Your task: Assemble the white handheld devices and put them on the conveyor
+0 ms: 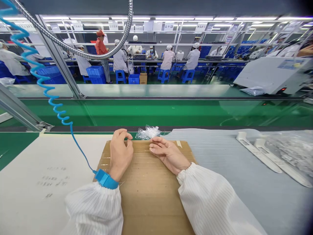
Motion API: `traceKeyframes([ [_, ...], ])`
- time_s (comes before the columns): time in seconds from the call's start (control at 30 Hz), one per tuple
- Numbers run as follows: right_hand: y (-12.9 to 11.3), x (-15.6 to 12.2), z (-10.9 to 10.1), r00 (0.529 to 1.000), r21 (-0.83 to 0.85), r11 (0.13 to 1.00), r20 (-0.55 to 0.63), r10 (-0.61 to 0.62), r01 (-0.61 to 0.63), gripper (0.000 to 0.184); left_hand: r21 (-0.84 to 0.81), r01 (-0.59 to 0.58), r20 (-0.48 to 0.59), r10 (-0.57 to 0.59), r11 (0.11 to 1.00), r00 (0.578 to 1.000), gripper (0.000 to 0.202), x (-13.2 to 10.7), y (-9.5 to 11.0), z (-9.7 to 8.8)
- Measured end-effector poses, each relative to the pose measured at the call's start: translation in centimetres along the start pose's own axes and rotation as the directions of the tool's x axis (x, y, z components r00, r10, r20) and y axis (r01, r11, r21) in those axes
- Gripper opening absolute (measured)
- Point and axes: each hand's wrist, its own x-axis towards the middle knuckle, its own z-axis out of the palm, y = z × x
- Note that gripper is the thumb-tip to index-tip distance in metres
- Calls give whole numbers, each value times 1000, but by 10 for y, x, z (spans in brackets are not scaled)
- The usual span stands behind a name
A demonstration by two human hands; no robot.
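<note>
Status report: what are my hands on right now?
Left hand and right hand empty, resting on cardboard sheet. Clear plastic bag just beyond, between them. Blue wrist strap cord trails from left wrist.

Left hand (120,155) and right hand (168,155) rest empty, loosely curled.
</note>
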Motion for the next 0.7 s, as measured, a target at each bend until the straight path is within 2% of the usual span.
traceKeyframes([
  [0.5, 1, 0, 1, 1000, -39, 999, 8, -13, 13, 34, -9, 6, -11, -6, 1000, 1000, 15, 0, 2, -1],
  [0.7, 1, 0, 2, 1000, -23, 1000, -2, -9, 8, 36, -14, 18, 2, -18, 1000, 1000, 15, 0, 3, -2],
])
